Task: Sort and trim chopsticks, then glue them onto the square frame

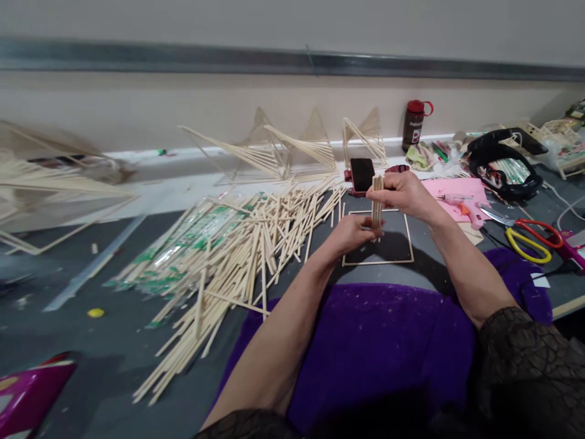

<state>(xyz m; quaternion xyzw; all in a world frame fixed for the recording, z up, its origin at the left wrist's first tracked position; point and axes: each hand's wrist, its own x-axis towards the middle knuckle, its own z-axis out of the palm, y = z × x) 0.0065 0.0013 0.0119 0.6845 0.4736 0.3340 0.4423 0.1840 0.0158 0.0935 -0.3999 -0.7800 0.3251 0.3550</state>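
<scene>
A small upright bundle of thin wooden sticks (377,206) is between my hands, above a dark board. My left hand (357,234) grips the bundle near its lower end. My right hand (398,194) pinches the same sticks near the top. Under them lies a square frame of sticks (378,263) on the dark board (395,244). To the left spreads a big loose pile of wooden sticks (256,244), partly over clear and green plastic packets (176,238). Just behind the hands stands a dark phone (362,173).
Stick structures (297,146) stand along the wall. On the right are a pink glue gun (466,207) on pink paper (457,189), scissors with red and yellow handles (530,244), and a black ring-shaped object (503,164). A red-lidded bottle (414,128) stands behind.
</scene>
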